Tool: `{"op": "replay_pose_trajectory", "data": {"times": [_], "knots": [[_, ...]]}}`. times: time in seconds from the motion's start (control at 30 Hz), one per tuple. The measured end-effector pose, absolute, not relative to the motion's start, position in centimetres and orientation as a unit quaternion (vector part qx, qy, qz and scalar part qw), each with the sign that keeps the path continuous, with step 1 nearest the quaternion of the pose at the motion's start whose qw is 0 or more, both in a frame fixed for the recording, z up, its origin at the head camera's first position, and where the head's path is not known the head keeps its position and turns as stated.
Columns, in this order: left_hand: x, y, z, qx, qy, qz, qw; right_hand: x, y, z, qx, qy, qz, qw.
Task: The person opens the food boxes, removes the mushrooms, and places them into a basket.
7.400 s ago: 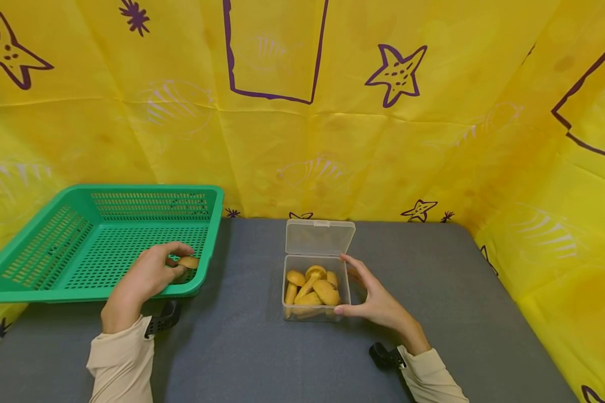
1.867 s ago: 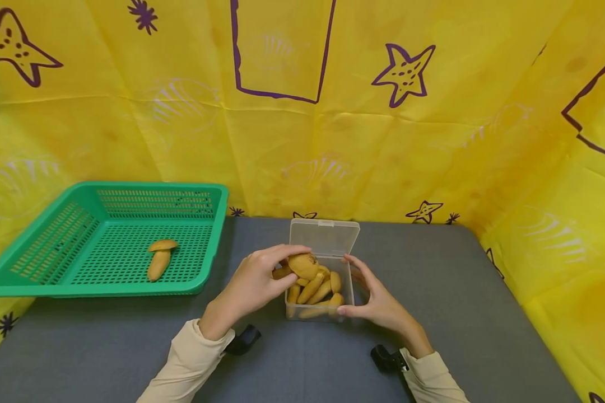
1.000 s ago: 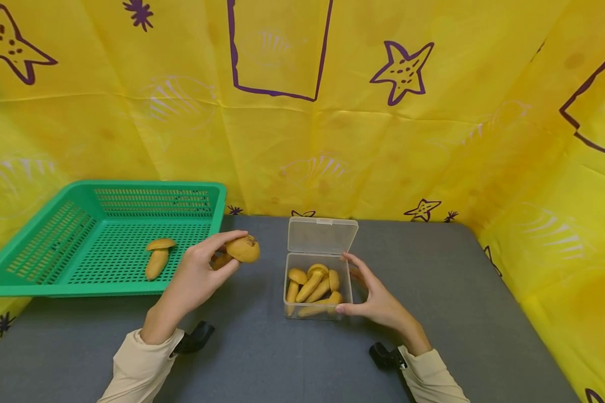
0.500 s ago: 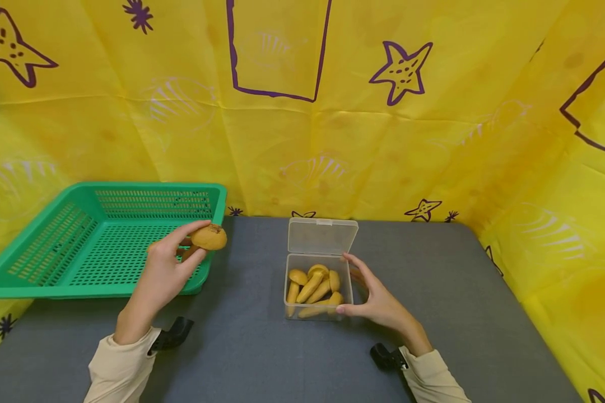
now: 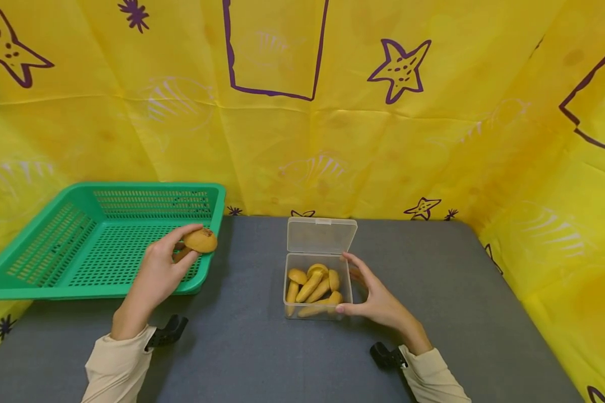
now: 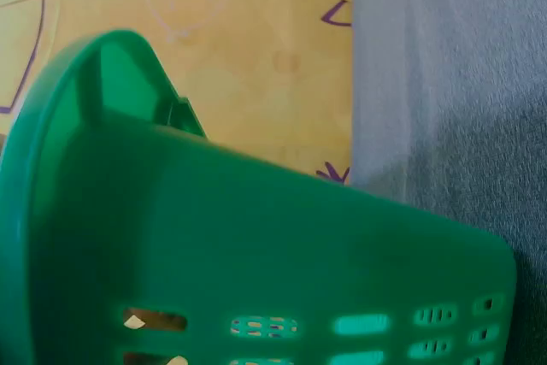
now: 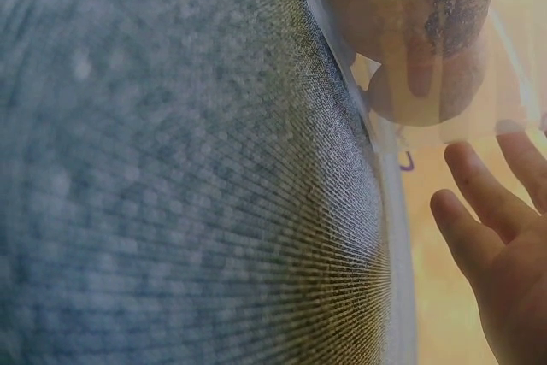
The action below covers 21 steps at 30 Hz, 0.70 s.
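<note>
In the head view my left hand [image 5: 156, 268] pinches a brown-capped mushroom [image 5: 200, 240] between thumb and fingers, over the right side of a green basket [image 5: 215, 224]. The mushroom's stem is mostly hidden by the fingers. At centre stands a clear plastic box [image 5: 319, 260], its hinged lid [image 5: 321, 235] raised, with several mushrooms [image 5: 310, 286] lying inside. My right hand [image 5: 378, 299] holds the box by its right side, thumb at the front corner and forefinger at the back corner. In the right wrist view, mushrooms [image 7: 419, 49] show through the box wall, above the right hand's other fingers [image 7: 487, 194].
A grey cloth [image 5: 262, 358] covers the table. Yellow patterned fabric [image 5: 262, 140] hangs behind and along the right side. The basket's slotted outer wall [image 6: 282, 254] fills much of the left wrist view, which does not show the left hand.
My left hand went from the basket to the box, picked up a mushroom and carried it left to the basket. It now hides a mushroom seen lying there earlier. The right hand stays put.
</note>
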<state>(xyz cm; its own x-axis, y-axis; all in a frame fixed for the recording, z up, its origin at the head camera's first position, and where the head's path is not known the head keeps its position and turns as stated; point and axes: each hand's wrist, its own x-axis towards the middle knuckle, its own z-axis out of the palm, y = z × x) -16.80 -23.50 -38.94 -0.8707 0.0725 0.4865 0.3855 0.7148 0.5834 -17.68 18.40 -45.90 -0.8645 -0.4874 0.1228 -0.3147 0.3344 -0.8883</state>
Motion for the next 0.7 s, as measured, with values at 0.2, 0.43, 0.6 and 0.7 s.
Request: {"op": "replay_pose_trajectory", "data": {"times": [0.2,0.43,0.6,0.7], "knots": [[-16.7,-24.4,-38.8,-0.131,-0.913,-0.342,0.181,-17.7,18.3,-46.0,-0.251,0.811,-0.522,0.079],[-16.6,-25.3,-38.5,-0.127,-0.920,-0.342,0.143,-17.7,18.3,-46.1,-0.251,0.810,-0.524,0.077],[-16.5,-26.1,-38.4,-0.121,-0.922,-0.342,0.133,-17.7,18.4,-46.0,-0.249,0.811,-0.523,0.080],[-16.4,-26.6,-38.4,-0.112,-0.926,-0.333,0.137,-17.8,18.4,-46.0,-0.249,0.811,-0.523,0.081]]}}
